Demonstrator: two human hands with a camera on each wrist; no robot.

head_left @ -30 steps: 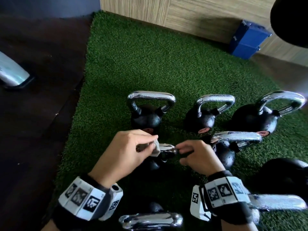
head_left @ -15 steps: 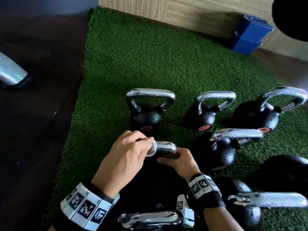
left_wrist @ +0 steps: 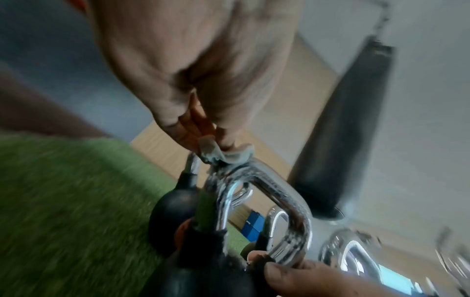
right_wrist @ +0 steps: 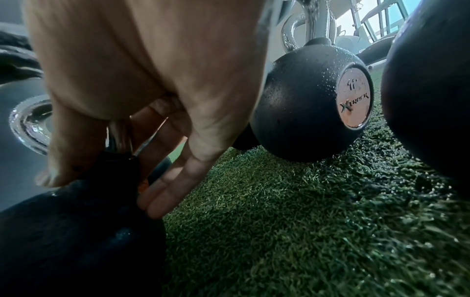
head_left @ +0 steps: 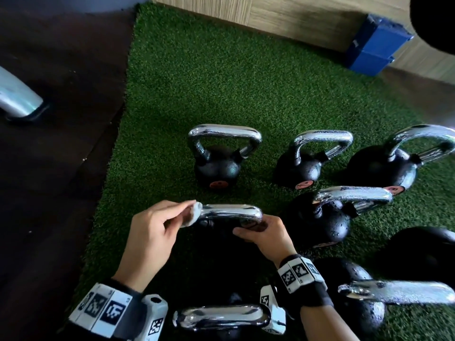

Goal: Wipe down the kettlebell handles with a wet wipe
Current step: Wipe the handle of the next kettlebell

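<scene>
A black kettlebell with a chrome handle [head_left: 231, 212] stands on the green turf [head_left: 221, 82] in front of me. My left hand [head_left: 179, 214] pinches a small white wet wipe [head_left: 193, 215] against the handle's left end. The left wrist view shows the wipe [left_wrist: 229, 155] bunched under the fingertips on the handle's bend [left_wrist: 279, 193]. My right hand [head_left: 261, 232] holds the handle's right leg where it meets the ball. In the right wrist view the thumb and fingers [right_wrist: 162, 191] sit either side of that leg, on the black body.
Several other chrome-handled kettlebells stand close by: a back row [head_left: 221, 166], one to the right [head_left: 327, 217] and two nearer me [head_left: 221, 316]. A blue box [head_left: 374, 45] lies by the wooden wall. Dark flooring [head_left: 49, 168] borders the turf on the left.
The left hand slid the wipe leftward along the handle, from its middle to its left end. The right hand dropped from the handle's top right to the leg below.
</scene>
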